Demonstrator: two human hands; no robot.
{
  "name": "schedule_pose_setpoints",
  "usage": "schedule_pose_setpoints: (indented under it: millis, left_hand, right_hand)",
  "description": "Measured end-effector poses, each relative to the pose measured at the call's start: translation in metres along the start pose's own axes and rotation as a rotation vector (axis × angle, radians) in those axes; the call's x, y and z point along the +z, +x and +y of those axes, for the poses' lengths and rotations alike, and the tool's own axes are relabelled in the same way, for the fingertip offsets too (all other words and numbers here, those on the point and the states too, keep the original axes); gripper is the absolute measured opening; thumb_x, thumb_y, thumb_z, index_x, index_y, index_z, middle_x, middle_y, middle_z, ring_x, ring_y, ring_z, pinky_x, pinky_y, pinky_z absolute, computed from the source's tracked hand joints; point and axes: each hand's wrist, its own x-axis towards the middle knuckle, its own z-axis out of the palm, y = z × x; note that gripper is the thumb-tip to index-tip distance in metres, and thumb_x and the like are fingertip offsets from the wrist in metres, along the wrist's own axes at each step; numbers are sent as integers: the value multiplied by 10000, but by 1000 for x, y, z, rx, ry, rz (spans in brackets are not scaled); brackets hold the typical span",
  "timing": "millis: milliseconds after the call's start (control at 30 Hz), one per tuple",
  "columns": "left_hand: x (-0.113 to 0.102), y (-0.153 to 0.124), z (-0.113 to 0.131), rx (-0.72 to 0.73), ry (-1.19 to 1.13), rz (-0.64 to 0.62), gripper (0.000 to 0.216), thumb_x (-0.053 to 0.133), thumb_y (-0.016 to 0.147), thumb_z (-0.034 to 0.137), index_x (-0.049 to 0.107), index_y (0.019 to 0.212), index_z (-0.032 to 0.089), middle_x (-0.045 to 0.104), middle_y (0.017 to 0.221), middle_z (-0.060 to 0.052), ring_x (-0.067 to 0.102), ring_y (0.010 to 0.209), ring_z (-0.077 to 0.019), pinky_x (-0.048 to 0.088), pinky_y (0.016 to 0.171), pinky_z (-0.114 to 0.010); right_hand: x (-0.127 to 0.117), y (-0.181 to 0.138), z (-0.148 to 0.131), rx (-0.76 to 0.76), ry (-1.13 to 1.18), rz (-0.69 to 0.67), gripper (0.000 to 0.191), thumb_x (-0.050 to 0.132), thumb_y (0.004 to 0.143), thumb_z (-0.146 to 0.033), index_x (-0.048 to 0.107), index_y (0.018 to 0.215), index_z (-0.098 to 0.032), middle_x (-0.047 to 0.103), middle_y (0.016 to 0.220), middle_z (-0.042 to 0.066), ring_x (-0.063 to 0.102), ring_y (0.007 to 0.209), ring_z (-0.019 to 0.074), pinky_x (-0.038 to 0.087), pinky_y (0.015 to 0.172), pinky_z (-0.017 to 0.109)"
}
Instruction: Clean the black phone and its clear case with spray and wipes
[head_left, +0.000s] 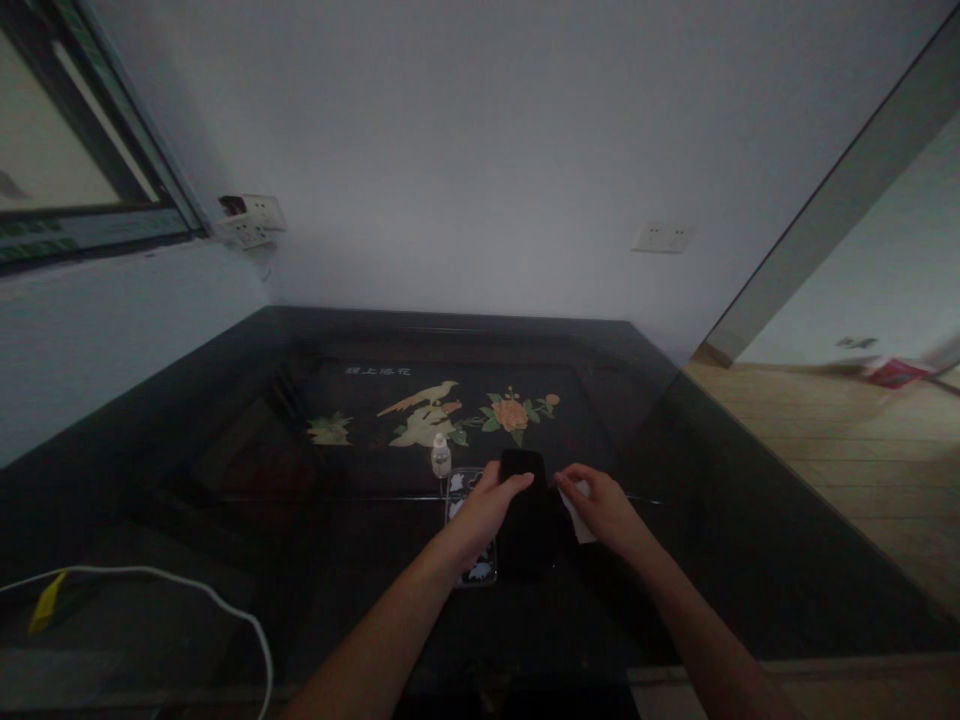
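A black smartphone (526, 540) stands out in the middle of the dark table. My left hand (484, 508) is closed on its left edge, the thumb lying across the screen. On the phone's right side, my right hand (606, 508) pinches a thin white sheet, perhaps a wipe (578, 522), which hangs below the fingers. Left of the phone and partly under my left hand lies a clear phone case (481, 574) with white patterns. Just beyond the case stands a small clear bottle (441, 458) with a pale cap.
The glossy black table (360, 620) carries a bird-and-flower picture (427, 415). A white cable (217, 597) with a yellow tag (46, 604) curves across the left. Behind are a wall with sockets (664, 237) and a window (67, 130); wooden floor (817, 430) lies right.
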Motion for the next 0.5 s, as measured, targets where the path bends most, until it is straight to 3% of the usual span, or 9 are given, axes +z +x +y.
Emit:
schedule_pose_setpoints:
  millis: [267, 500]
  left_hand:
    - [1, 0, 4, -1, -24, 11, 484, 763, 790, 439, 570, 1167, 206, 678, 1112, -92, 669, 1010, -239, 507, 899, -352]
    - [-1, 1, 2, 18, -22, 14, 499, 771, 788, 452, 593, 1187, 211, 682, 1179, -109, 646, 1121, -272, 505, 951, -366]
  right_hand:
    - [1, 9, 4, -92, -95, 127, 241, 556, 938, -411, 691, 962, -213, 719, 999, 74, 666, 971, 252, 469, 906, 375]
    - [2, 6, 1, -141, -171, 185, 247, 556, 940, -402, 711, 964, -211, 685, 1070, 111, 645, 1040, 276, 465, 977, 438]
